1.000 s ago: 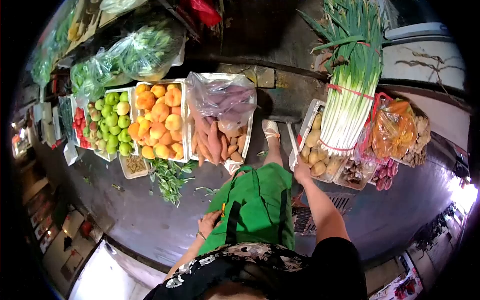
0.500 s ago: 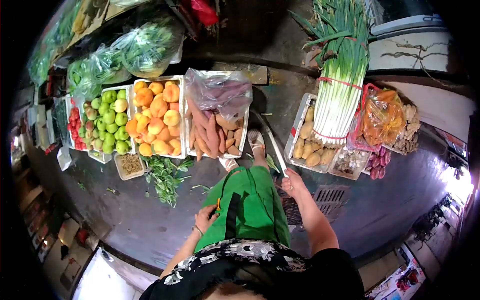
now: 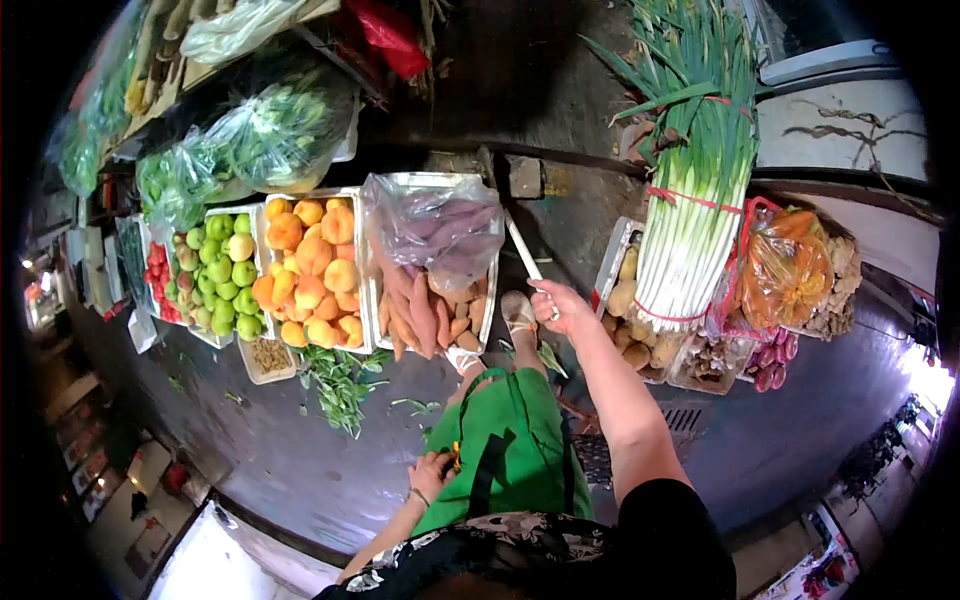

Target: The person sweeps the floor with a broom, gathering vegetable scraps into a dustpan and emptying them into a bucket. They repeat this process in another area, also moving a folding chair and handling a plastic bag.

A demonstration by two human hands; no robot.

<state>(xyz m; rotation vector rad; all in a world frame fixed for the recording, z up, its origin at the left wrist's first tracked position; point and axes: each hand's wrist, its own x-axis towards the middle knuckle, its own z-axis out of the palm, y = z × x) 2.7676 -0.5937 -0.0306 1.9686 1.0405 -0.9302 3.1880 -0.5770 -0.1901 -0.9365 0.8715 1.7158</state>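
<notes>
Hands number two: the left hand [image 3: 432, 476] rests on one green cloth [image 3: 522, 435], lower centre, its grip unclear; the right hand [image 3: 564, 306] grips one pale stick [image 3: 521, 245] reaching up-frame; one scallion bundle [image 3: 697, 205] lies upper right

The right grip [image 3: 560, 305] has swung inward and reached farther forward, the arm more outstretched. The pale handle [image 3: 524, 245] it holds, first alongside the potato crate [image 3: 610, 262], now slants beside the sweet potato crate [image 3: 490, 290]. The right foot [image 3: 518, 312] has drawn back and across, from the right of a fallen leaf [image 3: 551, 360] to its left, near the sweet potatoes.
</notes>
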